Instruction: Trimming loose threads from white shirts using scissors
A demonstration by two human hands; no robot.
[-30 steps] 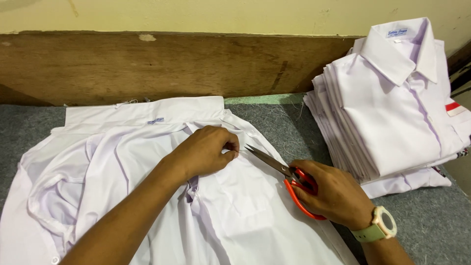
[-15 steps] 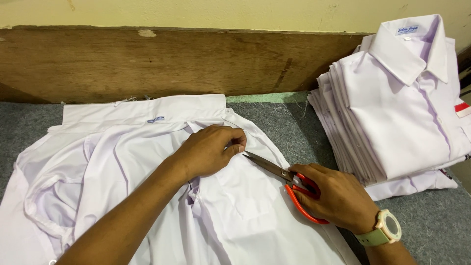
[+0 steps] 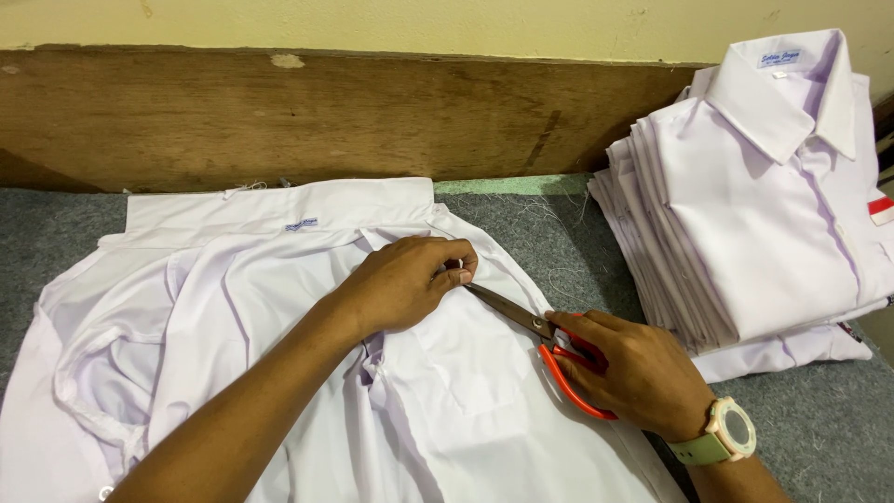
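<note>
A grey felt-covered surface point(image 3: 65, 214) carries a white shirt point(image 3: 233, 307) spread flat, its collar toward the wooden board point(image 3: 279, 112) at the back. To the right sits a stack of folded white shirts point(image 3: 764, 205). The left hand point(image 3: 405, 279) rests on the spread shirt near the collar, its fingertips pinched together on a bit of cloth. Just beside it, the right hand point(image 3: 633, 373) is clamped on the orange-handled scissors point(image 3: 549, 349), whose blades point at the pinched spot, tips touching or almost touching the left fingertips.
</note>
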